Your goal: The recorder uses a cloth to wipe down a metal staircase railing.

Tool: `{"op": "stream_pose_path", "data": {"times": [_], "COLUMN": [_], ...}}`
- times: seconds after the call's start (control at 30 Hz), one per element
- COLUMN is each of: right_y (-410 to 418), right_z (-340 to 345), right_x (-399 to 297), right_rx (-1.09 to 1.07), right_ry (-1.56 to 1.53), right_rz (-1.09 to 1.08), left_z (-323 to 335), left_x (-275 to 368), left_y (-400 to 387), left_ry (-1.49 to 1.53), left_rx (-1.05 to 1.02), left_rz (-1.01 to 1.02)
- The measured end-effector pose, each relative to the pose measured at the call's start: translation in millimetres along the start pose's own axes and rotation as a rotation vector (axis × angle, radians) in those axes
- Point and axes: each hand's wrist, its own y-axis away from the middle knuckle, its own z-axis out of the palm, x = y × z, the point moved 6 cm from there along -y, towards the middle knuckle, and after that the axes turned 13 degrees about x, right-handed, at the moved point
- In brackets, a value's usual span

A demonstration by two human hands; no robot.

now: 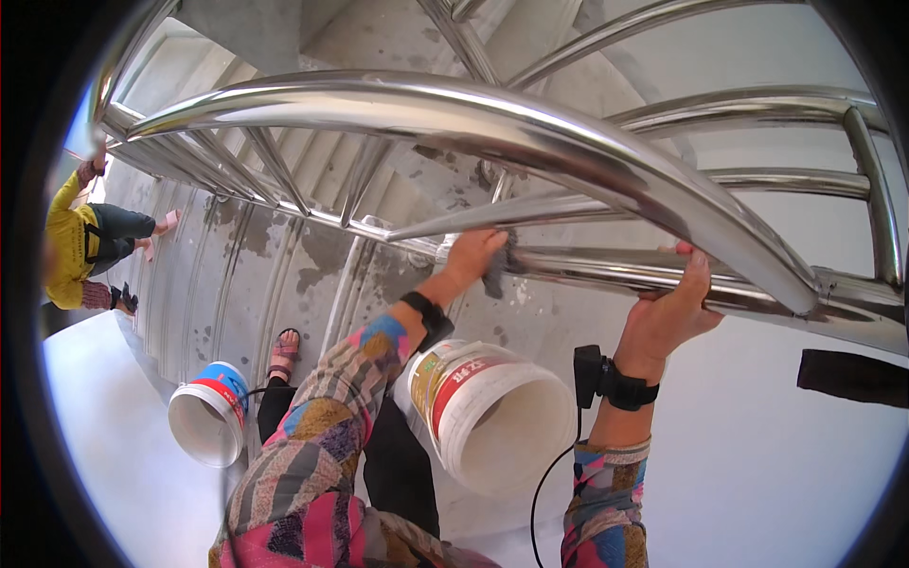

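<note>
My left hand (pixel 472 259) holds a dark grey cloth (pixel 501 268) against the lower stainless steel tube (pixel 589 264) of a stair railing. Around that same tube, farther right, my right hand (pixel 671 309) is closed, its thumb upward and some fingers hidden behind the metal. The thick curved steel handrail (pixel 426 106) arches above both hands. A white plastic bucket (pixel 454 405) with a red and gold label stands below and between my forearms, its mouth facing me. Both wrists wear black straps.
Concrete stairs (pixel 284 270) with wet patches descend to the left. A smaller white bucket (pixel 206 415) with a blue and red label stands near my sandalled foot (pixel 285 351). A person in a yellow top (pixel 71 234) is at the far left by the railing. A white wall (pixel 767 461) borders the right.
</note>
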Motion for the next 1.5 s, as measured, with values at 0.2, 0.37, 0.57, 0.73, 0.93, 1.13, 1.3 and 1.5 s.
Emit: {"op": "stream_pose_path", "data": {"times": [0.2, 0.37, 0.57, 0.73, 0.93, 1.13, 1.3, 1.5], "right_y": [-10.4, -10.0, -2.1, 0.6, 4.0, -0.1, -0.8, -0.2], "right_z": [-13.3, -3.8, -4.6, -1.5, -1.2, -6.5, -4.6, -3.3], "right_x": [-1.7, -1.2, -6.1, -7.2, -6.4, -6.4, -4.3, -9.2], "right_rx": [-0.006, 0.008, -0.035, 0.001, -0.027, 0.005, -0.061, -0.039], "right_ry": [0.056, 0.04, 0.128, 0.075, 0.092, 0.133, 0.11, 0.122], "right_rz": [-0.04, -0.041, 0.016, -0.059, -0.082, -0.14, -0.222, -0.194], "left_z": [44.1, 29.2, 34.5, -3.7, 15.9, 1.6, -5.2, -5.2], "left_x": [119.7, 17.1, 29.9, -90.4, -63.0, -65.5, -66.6, -56.4], "left_y": [43.0, 44.5, 65.6, 50.2, 47.5, 39.8, 55.7, 41.4], "left_ry": [-0.097, -0.076, -0.032, -0.089, -0.183, -0.002, -0.073, 0.115], "left_rx": [0.33, 0.39, 0.623, 0.612, 0.648, 0.498, 0.588, 0.626], "left_rz": [0.519, 0.143, 0.493, 0.042, 0.455, 0.026, 0.157, 0.188]}}
